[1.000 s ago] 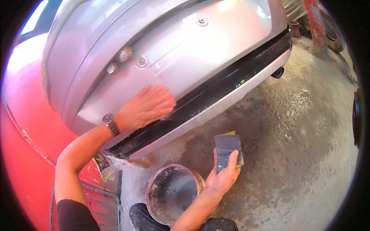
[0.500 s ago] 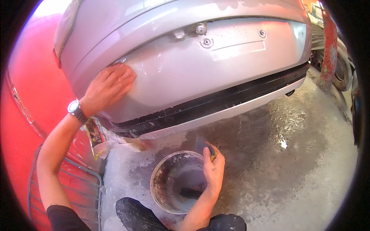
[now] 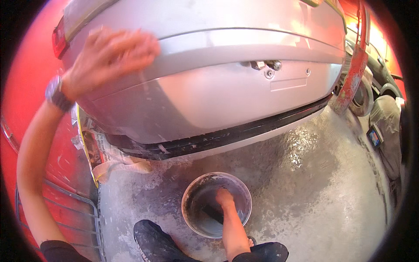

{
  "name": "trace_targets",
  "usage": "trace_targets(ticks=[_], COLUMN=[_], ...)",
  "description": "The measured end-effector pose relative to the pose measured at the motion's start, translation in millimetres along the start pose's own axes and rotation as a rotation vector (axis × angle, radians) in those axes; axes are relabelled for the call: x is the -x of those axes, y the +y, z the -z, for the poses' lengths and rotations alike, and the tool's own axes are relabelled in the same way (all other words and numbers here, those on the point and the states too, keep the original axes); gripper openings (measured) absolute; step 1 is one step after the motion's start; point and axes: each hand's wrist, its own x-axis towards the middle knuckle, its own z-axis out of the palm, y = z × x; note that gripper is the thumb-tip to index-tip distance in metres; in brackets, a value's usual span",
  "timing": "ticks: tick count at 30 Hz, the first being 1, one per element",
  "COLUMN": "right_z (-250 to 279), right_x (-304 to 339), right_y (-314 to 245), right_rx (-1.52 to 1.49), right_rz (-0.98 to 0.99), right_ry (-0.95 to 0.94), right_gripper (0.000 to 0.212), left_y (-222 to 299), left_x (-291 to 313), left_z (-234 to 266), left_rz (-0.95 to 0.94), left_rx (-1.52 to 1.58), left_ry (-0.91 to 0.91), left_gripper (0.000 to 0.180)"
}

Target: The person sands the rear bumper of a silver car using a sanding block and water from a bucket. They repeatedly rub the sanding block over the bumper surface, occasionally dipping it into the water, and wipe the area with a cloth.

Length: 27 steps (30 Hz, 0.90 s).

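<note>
The left hand (image 3: 107, 59) lies flat on the upper left of a silver car bumper (image 3: 209, 96), fingers pressed side by side and blurred; a dark wristwatch (image 3: 56, 94) sits on that wrist. The right hand (image 3: 224, 198) reaches down into a round grey bucket (image 3: 192, 196) standing on the floor just below the bumper's black lower trim (image 3: 244, 131). Its fingers are sunk in murky water, so I cannot tell whether they are spread or closed on anything. The concrete floor (image 3: 314, 174) is wet and patchy, shining where light strikes it. Masking paper (image 3: 98, 148) hangs at the bumper's left end, beside a red wall (image 3: 26, 78). A red post (image 3: 353, 70) stands at the right, near a tyre (image 3: 364, 98). The person's dark shoe (image 3: 152, 240) rests beside the bucket.
</note>
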Motion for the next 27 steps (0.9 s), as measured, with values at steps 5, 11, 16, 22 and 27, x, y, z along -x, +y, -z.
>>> trace_targets(ticks=[5,11,16,22,27], right_z=[-93.2,-117.5,-137.4,-155.2,-112.4], right_x=[24.4,66.0,65.6,21.7,12.3], right_y=[-13.9,-14.9,2.7,13.3,45.0], right_rx=[0.188,0.302,0.249,0.151,-1.045], right_rz=[0.032,0.066,0.042,0.061,-0.431], right_ry=[0.076,-0.366,-0.230,-0.154,-0.154], right_gripper=[0.060,0.049,0.042,0.043,0.039], left_y=[-71.1,-62.2,-61.6,-67.7,-63.1], left_x=[-39.6,-40.9,-36.9,-31.6,-33.0], left_z=[-2.1,-23.8,-38.3,-46.5,-71.2], left_rz=[0.175,0.215,0.181,0.163,0.165], left_rx=[0.077,0.232,0.219,0.152,0.247], left_ry=[0.156,0.235,0.342,0.407,0.541], left_gripper=[0.024,0.027,0.028,0.038,0.043])
